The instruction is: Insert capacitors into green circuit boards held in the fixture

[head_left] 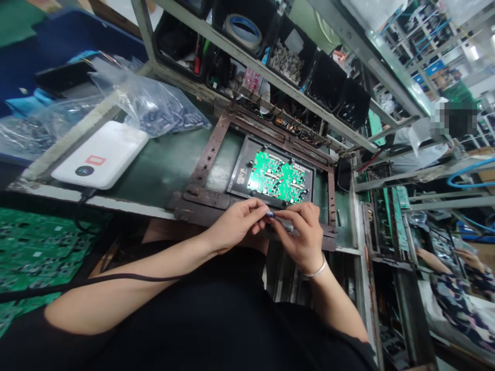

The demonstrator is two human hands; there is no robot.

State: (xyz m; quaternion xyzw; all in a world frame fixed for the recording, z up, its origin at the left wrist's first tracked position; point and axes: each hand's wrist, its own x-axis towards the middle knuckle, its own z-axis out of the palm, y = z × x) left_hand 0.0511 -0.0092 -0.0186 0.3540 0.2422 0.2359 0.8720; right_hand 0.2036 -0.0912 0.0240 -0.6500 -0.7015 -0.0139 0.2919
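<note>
My left hand (240,220) is closed, its thumb and forefinger pinching one end of a small dark blue capacitor (270,213). From the other side, the fingers of my right hand (303,232) close on the same piece. Something silvery also shows under the right fingers, too small to make out. Both hands are in front of a green circuit board (279,178), which lies in a black tray (238,181) and carries many small parts. Around that tray runs a brown metal frame (207,154) on the bench.
Left on the bench are a white device (101,154) with a cable and a clear bag (166,105) of dark cylinders. A rack with black bins (325,80) and a tape roll (243,32) stands behind. Green boards (42,257) lie lower left; another person's sleeve (456,304) is at right.
</note>
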